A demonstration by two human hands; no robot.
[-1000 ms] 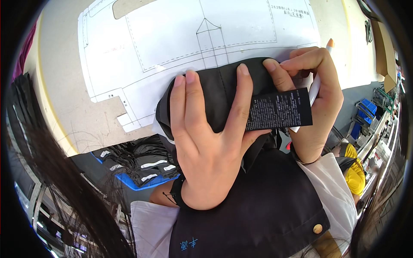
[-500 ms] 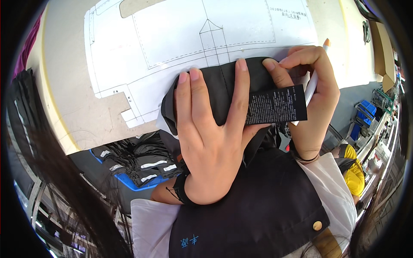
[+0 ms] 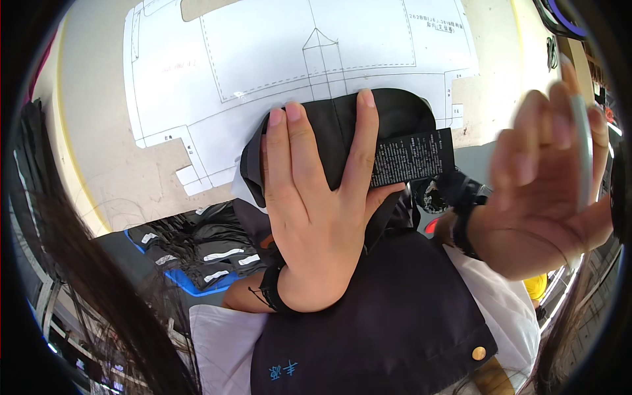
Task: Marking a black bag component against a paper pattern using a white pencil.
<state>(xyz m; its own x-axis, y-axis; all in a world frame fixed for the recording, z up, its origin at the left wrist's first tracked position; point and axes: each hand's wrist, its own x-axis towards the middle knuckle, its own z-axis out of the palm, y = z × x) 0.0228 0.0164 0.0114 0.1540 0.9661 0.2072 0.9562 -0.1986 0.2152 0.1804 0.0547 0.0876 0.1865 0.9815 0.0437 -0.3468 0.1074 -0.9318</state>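
Observation:
My left hand (image 3: pixel 316 224) holds a black fabric piece (image 3: pixel 401 112) at the near edge of a white paper pattern (image 3: pixel 263 46), three fingertips along the fabric's top edge and thumb out to the right under a black printed tag (image 3: pixel 411 157). The pattern carries drawn solid and dashed lines. At the right, blurred, my right hand (image 3: pixel 540 178) is turned palm up with a white pen (image 3: pixel 580 145) in its fingers, away from the fabric.
A pale worktable (image 3: pixel 92 131) lies under the pattern. Below its near edge, a blue bin (image 3: pixel 197 286) holds folded black items with white strips (image 3: pixel 224 257). Dark cloth (image 3: pixel 33 145) hangs at the left. Something yellow (image 3: pixel 534 286) shows low on the right.
My right hand has left the fabric's upper right corner, swinging right and turning over with the pen, uncovering that corner and more of the pattern. My left hand stays on the fabric.

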